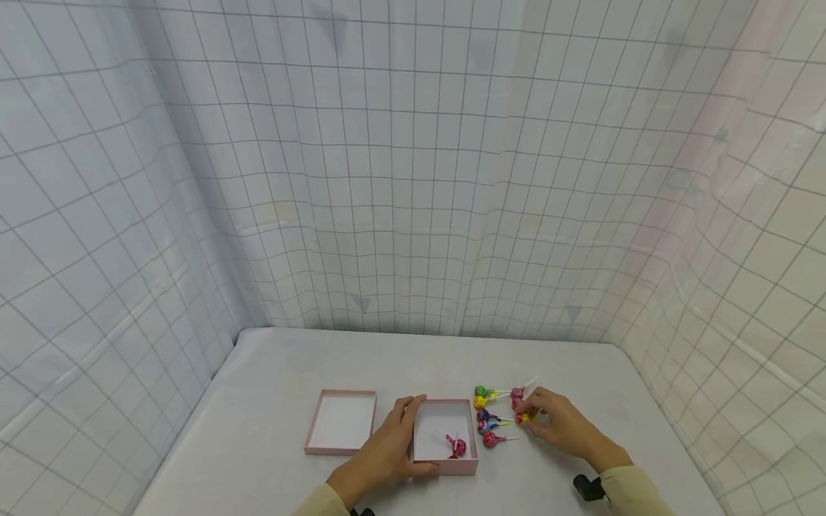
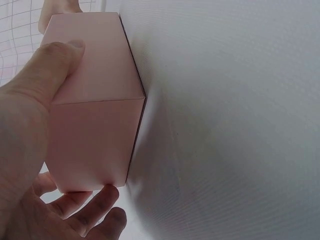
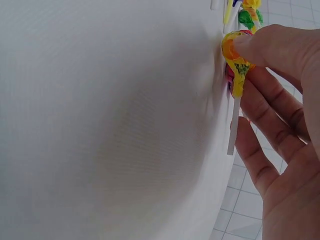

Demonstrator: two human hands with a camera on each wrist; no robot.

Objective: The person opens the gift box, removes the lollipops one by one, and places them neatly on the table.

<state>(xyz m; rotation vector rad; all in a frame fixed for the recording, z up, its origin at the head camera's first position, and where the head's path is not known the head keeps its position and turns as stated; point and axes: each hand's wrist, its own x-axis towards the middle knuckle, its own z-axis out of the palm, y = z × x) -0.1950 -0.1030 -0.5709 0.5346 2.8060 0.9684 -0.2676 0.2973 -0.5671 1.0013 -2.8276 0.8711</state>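
Note:
My left hand (image 1: pixel 387 448) holds the pink open box (image 1: pixel 452 467), thumb on its front wall and fingers at the far side. The left wrist view shows the thumb flat against the pink wall (image 2: pixel 100 60). Inside the box lies a red-pink wrapped lollipop (image 1: pixel 459 448), with a bit of another red wrapper beside it. To the right, my right hand (image 1: pixel 560 423) pinches a yellow-and-orange wrapped lollipop (image 3: pixel 239 70) at its head, its white stick (image 3: pixel 234 125) pointing toward me. Pink lollipops (image 1: pixel 517 393) lie just beyond these fingers.
Between box and right hand lie several lollipops: a green one (image 1: pixel 480 390), a yellow one (image 1: pixel 481 402), dark blue ones (image 1: pixel 484 416) and a red one (image 1: pixel 490 439). Left of the box rests the pink-edged lid (image 1: pixel 342 421), white inside facing up. Grid-patterned curtains (image 1: pixel 413 179) enclose the white table (image 1: pixel 258 430).

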